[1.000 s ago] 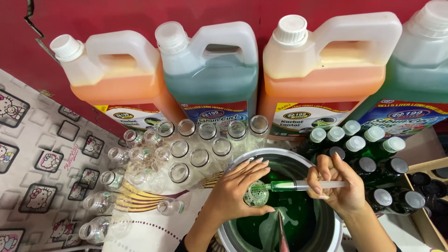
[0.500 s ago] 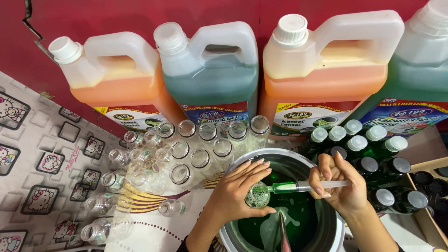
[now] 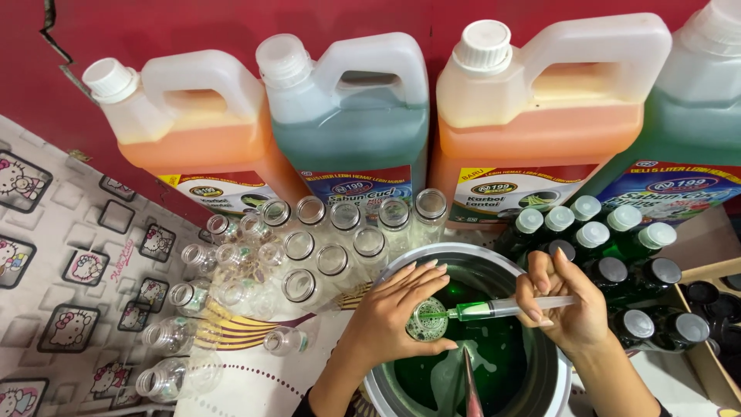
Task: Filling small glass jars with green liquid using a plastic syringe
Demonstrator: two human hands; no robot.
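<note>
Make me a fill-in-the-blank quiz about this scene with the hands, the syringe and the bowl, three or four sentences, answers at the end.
1. The right hand holds a syringe filled with ____ liquid.
2. The left hand holds a small clear bottle over a metal ____ of green liquid.
3. Along the red wall stand four big jugs; the leftmost jug holds ____ liquid.
4. The filled dark bottles with white caps stand to the ____ of the bowl.

Missing words: green; bowl; orange; right

You get bright, even light from above: soft shadows, small glints on the clear bottles point(image 3: 309, 255), sharp focus, edges slightly bowed.
</note>
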